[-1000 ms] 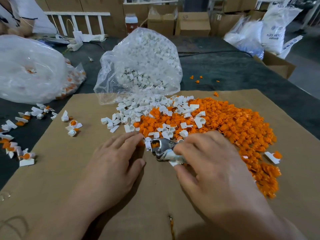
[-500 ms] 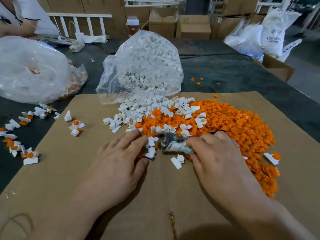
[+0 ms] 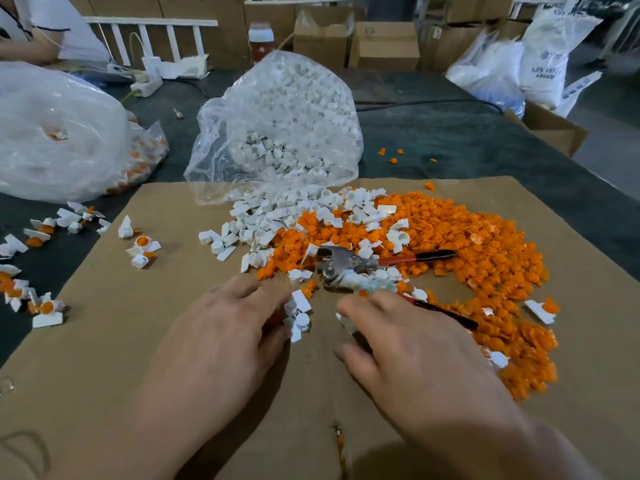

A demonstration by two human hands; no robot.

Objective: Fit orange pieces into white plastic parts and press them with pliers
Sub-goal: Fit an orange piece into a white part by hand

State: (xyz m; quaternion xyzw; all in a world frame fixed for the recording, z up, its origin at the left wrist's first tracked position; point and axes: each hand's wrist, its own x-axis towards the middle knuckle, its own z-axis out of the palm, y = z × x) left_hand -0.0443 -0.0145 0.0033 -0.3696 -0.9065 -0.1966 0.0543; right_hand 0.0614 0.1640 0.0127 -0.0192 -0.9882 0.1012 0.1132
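On cardboard (image 3: 104, 358) | pliers (image 3: 346, 263) atop orange pieces (image 3: 485, 244) | left hand (image 3: 221, 327) flat, touching white parts (image 3: 298, 315) | right hand (image 3: 415, 351) spread

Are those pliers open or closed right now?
Open: the pliers lie on the orange pile with their two handles splayed wide apart. The jaw tips are too cluttered by pieces to read.

A small factory workroom, it seems: cardboard cartons (image 3: 382, 46) stacked at the back, printed white sacks (image 3: 547, 64), a bulk bag of white parts (image 3: 287, 109) and heaped orange pieces (image 3: 485, 244) on the table (image 3: 450, 140).
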